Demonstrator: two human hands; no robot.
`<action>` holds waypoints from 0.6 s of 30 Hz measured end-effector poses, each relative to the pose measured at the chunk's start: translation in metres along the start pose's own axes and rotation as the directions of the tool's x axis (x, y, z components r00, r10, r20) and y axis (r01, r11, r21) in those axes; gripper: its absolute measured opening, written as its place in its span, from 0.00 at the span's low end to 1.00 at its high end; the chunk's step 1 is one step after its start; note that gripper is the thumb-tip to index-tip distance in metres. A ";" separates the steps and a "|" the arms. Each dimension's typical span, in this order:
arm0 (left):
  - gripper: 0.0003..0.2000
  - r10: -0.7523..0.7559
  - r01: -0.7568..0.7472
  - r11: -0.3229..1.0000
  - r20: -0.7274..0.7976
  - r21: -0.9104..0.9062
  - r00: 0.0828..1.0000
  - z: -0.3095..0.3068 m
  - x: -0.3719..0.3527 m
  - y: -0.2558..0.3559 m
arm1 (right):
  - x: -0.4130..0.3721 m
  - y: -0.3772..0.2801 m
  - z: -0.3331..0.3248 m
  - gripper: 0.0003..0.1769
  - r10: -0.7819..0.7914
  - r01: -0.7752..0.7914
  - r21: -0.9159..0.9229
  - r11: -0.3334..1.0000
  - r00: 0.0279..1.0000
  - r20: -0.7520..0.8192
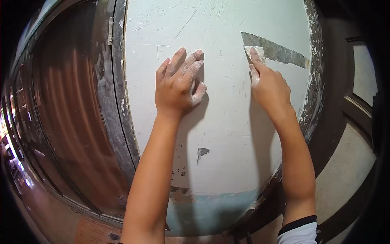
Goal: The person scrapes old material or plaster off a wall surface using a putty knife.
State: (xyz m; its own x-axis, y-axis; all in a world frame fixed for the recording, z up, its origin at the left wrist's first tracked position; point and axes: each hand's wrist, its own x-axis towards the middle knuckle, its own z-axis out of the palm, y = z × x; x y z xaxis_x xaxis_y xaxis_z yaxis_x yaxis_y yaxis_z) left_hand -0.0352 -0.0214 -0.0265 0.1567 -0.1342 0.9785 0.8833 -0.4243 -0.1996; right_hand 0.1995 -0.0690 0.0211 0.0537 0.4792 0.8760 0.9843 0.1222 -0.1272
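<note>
A white-painted panel [223,110] fills the middle of the view. Across its upper right runs a slanting grey strip [280,51] where the white coat is absent. My right hand [273,87] grips a small flat scraper [261,53], index finger pressed along its blade, at the strip's lower left edge. White dust coats several fingers. To the left, my left hand [176,87] rests against the panel with fingers apart and nothing in them. Fine scratches mark the paint above it, and a small dark chipped patch [202,153] lies below, between my forearms.
A worn dark frame [315,53] borders the panel on the right. On the left stand a hinged dark post [115,93] and a glazed door with a brown curtain [73,110] behind it. Pale blue-green paint [219,207] shows along the bottom.
</note>
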 end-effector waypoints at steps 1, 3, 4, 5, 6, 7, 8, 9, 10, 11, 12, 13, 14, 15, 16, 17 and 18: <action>0.22 0.000 0.000 1.000 -0.001 -0.008 1.000 0.000 0.000 0.000 | -0.001 -0.001 -0.003 0.29 0.012 -0.012 -0.005 1.000 0.999 0.037; 0.23 -0.007 0.007 1.000 0.001 -0.005 1.000 0.000 0.000 0.000 | 0.005 -0.006 -0.004 0.29 0.001 -0.001 0.006 1.000 1.000 0.016; 0.23 -0.010 0.010 1.000 0.014 -0.008 1.000 0.000 0.001 0.000 | 0.007 -0.008 -0.003 0.29 0.001 -0.001 0.019 1.000 1.000 0.003; 0.23 0.009 -0.009 1.000 -0.007 -0.018 1.000 0.001 -0.001 -0.002 | 0.012 -0.009 -0.003 0.30 0.006 -0.006 0.022 1.000 1.000 0.007; 0.23 0.006 -0.006 1.000 0.002 -0.022 1.000 0.001 -0.003 -0.002 | 0.009 -0.011 -0.005 0.30 0.010 -0.010 0.021 1.000 1.000 0.016; 0.23 0.013 -0.013 1.000 -0.005 -0.006 1.000 0.002 -0.002 -0.002 | 0.008 -0.015 -0.010 0.29 0.032 -0.034 0.036 0.999 0.999 0.038; 0.24 0.023 -0.023 1.000 -0.015 0.011 1.000 0.003 -0.001 -0.002 | 0.009 -0.017 -0.014 0.28 0.054 -0.056 0.052 0.997 0.997 0.056; 0.23 0.022 -0.022 1.000 -0.024 0.007 0.999 0.003 -0.001 -0.002 | 0.008 -0.012 -0.010 0.28 0.016 -0.018 0.072 0.997 1.000 0.024; 0.23 0.024 -0.024 1.000 -0.028 0.007 0.999 0.002 -0.001 -0.001 | 0.009 -0.011 -0.008 0.28 0.016 -0.018 0.071 0.997 1.000 0.020; 0.23 0.016 -0.016 1.000 -0.024 0.002 1.000 0.002 0.000 0.000 | 0.010 -0.011 -0.006 0.29 0.020 -0.022 0.054 0.998 0.999 0.029; 0.24 0.008 -0.008 1.000 -0.019 -0.001 1.000 0.001 0.000 0.000 | 0.011 -0.012 -0.007 0.29 0.023 -0.024 0.039 0.999 0.999 0.039; 0.24 0.002 -0.002 1.000 -0.005 0.016 1.000 0.003 0.000 -0.001 | 0.015 -0.016 -0.008 0.29 0.011 -0.015 0.087 0.996 0.999 0.047; 0.24 0.005 -0.005 1.000 -0.002 0.018 1.000 0.002 0.000 -0.001 | 0.017 -0.020 -0.011 0.29 0.014 -0.018 0.090 0.996 0.999 0.048; 0.24 0.003 -0.003 1.000 0.007 0.012 1.000 0.001 -0.002 0.000 | 0.017 -0.024 -0.014 0.29 0.032 -0.037 0.079 0.996 0.997 0.063; 0.24 0.001 -0.001 1.000 0.010 0.008 1.000 0.001 -0.001 0.000 | 0.019 -0.026 -0.017 0.29 0.048 -0.053 0.066 0.996 0.996 0.073; 0.24 0.002 -0.002 1.000 0.000 -0.009 1.000 0.001 -0.001 0.000 | 0.017 -0.025 -0.015 0.30 0.041 -0.045 0.064 0.997 0.997 0.060; 0.24 0.004 -0.005 1.000 -0.004 -0.009 1.000 0.001 -0.001 0.000 | 0.016 -0.024 -0.016 0.30 0.041 -0.045 0.065 0.997 0.998 0.056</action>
State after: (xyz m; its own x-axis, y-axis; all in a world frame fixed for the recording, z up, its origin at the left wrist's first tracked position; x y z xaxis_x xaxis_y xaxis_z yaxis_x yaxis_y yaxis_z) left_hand -0.0348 -0.0210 -0.0273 0.1590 -0.1394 0.9774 0.8787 -0.4314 -0.2045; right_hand 0.1791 -0.0781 0.0453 0.0845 0.5315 0.8428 0.9679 0.1570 -0.1961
